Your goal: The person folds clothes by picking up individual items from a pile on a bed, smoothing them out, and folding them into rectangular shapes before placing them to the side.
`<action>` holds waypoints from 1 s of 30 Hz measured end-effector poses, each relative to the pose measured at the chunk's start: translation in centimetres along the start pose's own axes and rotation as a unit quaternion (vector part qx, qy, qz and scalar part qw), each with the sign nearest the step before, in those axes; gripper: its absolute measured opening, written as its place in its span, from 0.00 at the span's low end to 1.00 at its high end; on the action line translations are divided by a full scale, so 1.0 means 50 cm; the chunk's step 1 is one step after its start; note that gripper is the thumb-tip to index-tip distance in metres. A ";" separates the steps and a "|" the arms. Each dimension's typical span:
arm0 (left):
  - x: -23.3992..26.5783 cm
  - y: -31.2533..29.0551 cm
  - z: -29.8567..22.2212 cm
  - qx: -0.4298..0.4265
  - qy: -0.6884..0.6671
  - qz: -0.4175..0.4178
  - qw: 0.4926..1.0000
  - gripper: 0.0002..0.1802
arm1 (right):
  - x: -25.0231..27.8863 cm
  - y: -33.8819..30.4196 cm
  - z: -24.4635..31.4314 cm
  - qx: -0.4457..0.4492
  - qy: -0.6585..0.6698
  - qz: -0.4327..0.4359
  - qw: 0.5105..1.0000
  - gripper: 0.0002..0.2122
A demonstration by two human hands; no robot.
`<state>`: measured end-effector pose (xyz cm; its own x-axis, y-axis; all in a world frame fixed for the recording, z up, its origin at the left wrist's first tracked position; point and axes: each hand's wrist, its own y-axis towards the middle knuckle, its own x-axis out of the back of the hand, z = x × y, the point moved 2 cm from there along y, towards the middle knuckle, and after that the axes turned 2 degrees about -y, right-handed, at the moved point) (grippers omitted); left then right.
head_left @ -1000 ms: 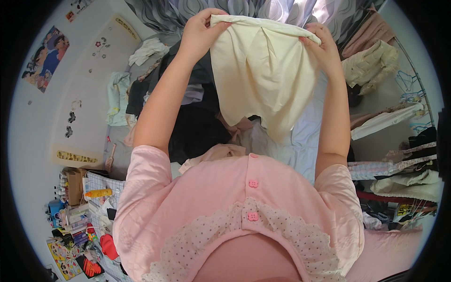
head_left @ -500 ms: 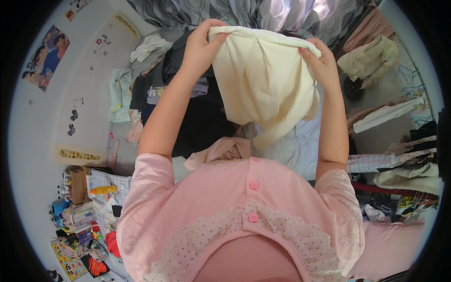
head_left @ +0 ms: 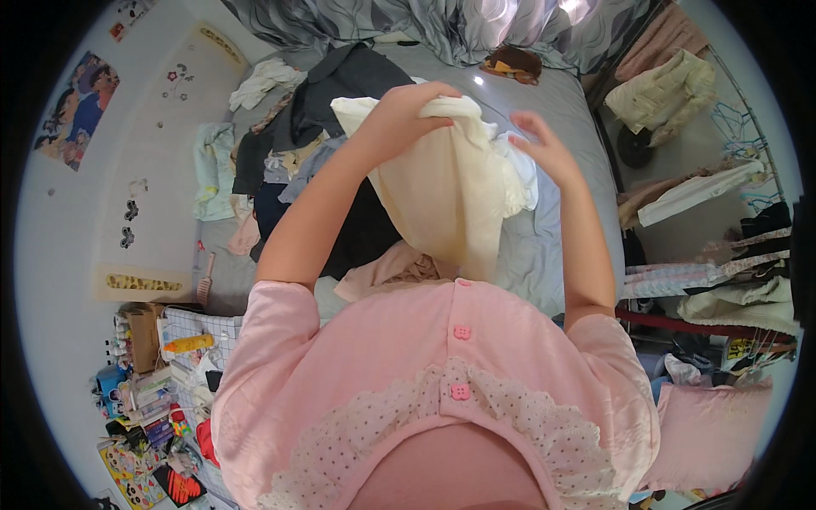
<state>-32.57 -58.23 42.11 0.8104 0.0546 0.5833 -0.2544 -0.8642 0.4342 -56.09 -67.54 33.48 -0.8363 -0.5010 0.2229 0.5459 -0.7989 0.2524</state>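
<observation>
My left hand (head_left: 408, 119) pinches the bunched upper edge of the cream garment (head_left: 433, 200), which hangs near the centre of the frame. Half a second ago I held that edge stretched between both hands at the top; now the cloth is lower, narrower and gathered. My right hand (head_left: 551, 151) has let go and sits right of centre, just beside the cloth, slightly blurred, its fingers loosely parted. More of the grey bed (head_left: 578, 119) shows, with a brown item (head_left: 512, 65) visible at upper right of centre, below the patterned curtain (head_left: 408, 21).
</observation>
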 end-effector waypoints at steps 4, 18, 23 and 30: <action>0.028 -0.011 0.013 0.017 -0.034 -0.036 0.999 0.10 | -0.049 -0.065 -0.086 -0.305 0.014 0.118 0.945 0.27; 0.045 0.002 0.005 0.015 -0.091 -0.107 0.990 0.13 | -0.165 0.002 -0.153 -0.056 0.054 0.000 0.997 0.14; 0.010 0.018 -0.003 0.014 -0.091 -0.053 0.994 0.14 | -0.184 -0.052 -0.198 -0.214 0.062 0.278 0.934 0.18; 0.009 0.005 0.014 0.035 -0.078 -0.036 0.996 0.14 | -0.054 0.002 -0.105 -0.157 0.328 0.200 0.910 0.31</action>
<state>-31.91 -58.76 42.00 0.8988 0.0438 0.4362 -0.1598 -0.8938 0.4190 -54.02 -68.02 27.95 -0.4803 -0.7812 -0.3987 0.8582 -0.5125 -0.0295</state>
